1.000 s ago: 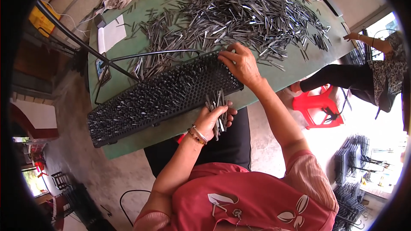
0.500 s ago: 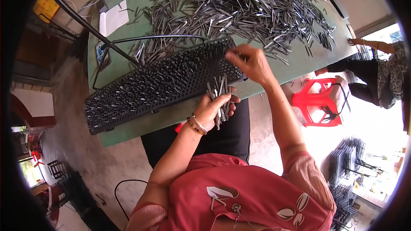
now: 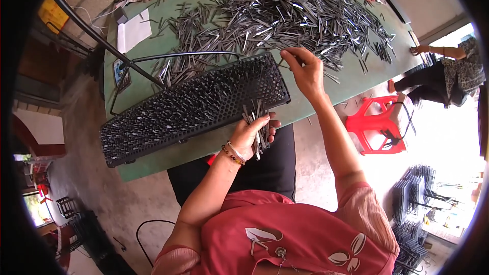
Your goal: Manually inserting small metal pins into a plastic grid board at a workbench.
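My left hand (image 3: 248, 133) is closed round a loose bundle of thin dark metal strips (image 3: 259, 122), just off the near edge of a long black perforated rack (image 3: 277, 89). Strips stand packed in the rack's holes over its left and middle parts, while many holes at its right end show bare. My right hand (image 3: 307, 73) is beside the rack's far right corner, thumb and fingertips pinched together. Whatever is between those fingertips is too small to make out. A big heap of the same strips (image 3: 295, 10) lies on the green table behind the rack.
A black bent-tube frame (image 3: 147, 67) rises over the rack's left part. A white paper (image 3: 136, 31) lies on the green table (image 3: 147, 165). To the right are a red stool (image 3: 369, 125), another person (image 3: 448, 66) at the table edge, and stacked dark racks (image 3: 410, 191) on the floor.
My right hand has shifted slightly right, off the rack's top to beside its far right corner. My left hand keeps the bundle, nearly in place. The other person has moved slightly.
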Motion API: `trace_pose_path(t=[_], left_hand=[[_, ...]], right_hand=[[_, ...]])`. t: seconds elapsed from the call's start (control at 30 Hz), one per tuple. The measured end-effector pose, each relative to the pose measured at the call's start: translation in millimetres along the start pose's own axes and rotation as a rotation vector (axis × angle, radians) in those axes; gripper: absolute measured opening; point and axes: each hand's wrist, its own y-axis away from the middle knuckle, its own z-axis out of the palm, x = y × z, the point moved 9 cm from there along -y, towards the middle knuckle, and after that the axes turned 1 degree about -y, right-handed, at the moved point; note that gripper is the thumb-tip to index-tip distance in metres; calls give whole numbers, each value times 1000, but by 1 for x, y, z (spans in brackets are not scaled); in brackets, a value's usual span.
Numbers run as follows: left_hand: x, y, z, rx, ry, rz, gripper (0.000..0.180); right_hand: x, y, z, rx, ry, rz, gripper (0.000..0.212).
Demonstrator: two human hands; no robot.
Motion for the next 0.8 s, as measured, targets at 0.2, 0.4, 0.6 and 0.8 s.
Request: trace_pose_path(t=[0.2, 0.4, 0.6, 0.8], left_hand=[[-3, 4, -6, 33, 10, -49, 25], [1, 8, -3, -22, -20, 5, 23], [4, 10, -3, -28, -62, 28, 22], [9, 10, 1, -58, -78, 79, 25]], right_hand=[[-8, -3, 15, -10, 96, -206, 12], [-10, 5, 24, -9, 155, -316, 11], [-20, 13, 39, -121, 337, -411, 12], [-16, 20, 43, -143, 510, -446, 16]])
